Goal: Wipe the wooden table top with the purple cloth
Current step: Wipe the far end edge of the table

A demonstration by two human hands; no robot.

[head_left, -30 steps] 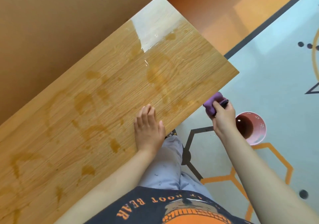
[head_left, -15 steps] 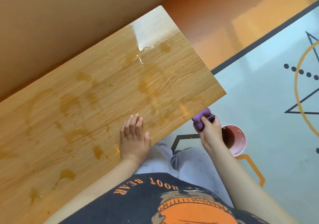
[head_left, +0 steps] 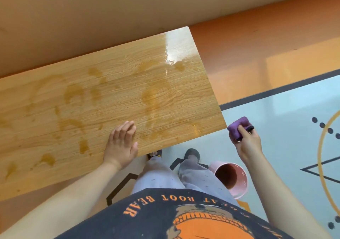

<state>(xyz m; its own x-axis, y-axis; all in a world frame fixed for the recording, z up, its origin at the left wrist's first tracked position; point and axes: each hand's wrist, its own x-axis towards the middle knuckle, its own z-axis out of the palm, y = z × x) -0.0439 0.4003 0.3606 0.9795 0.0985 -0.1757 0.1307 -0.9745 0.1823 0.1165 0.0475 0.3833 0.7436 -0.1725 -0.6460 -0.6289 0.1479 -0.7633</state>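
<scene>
The wooden table top fills the left and middle of the view, marked with several brownish wet stains. My left hand lies flat on it near the front edge, fingers together, holding nothing. My right hand is off the table, just right of its near right corner, gripping the bunched purple cloth. The cloth is in the air beside the table corner and does not touch the wood.
A pink cup with brown inside stands on the floor by my right leg. A tan wall runs along the table's far edge. The floor to the right is orange and pale blue with printed lines.
The view has swung so the table lies more level. My right hand with the cloth has stayed beside the table's near right corner. My left hand has stayed flat on the wood.
</scene>
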